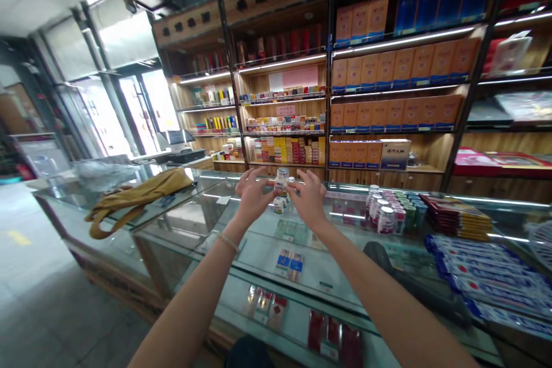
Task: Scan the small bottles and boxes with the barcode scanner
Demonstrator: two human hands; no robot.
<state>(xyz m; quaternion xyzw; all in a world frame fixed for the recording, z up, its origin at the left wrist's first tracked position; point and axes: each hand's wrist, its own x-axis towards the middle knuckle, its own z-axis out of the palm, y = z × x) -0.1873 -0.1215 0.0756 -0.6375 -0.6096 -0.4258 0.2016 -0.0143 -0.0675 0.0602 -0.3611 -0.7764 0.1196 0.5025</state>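
Note:
Above the glass counter, a small lidded jar (pixel 282 177) is pinched between both my hands. The fingertips of my left hand (pixel 253 192) press on its left side. From the other side, the thumb and fingers of my right hand (pixel 311 194) meet it. Directly below and behind are a few similar small jars (pixel 279 205) on the glass, partly hidden by my hands and the held jar. Whether the held jar rests on those below, I cannot tell. A light band circles my left wrist.
To the right stand rows of small jars and cans (pixel 385 219), a stack of red and gold packets (pixel 459 215), blue-white packs (pixel 487 276) and a black handheld device (pixel 414 287). A mustard bag (pixel 146 195) lies on the left counter. Stocked shelves (pixel 397 89) line the back wall.

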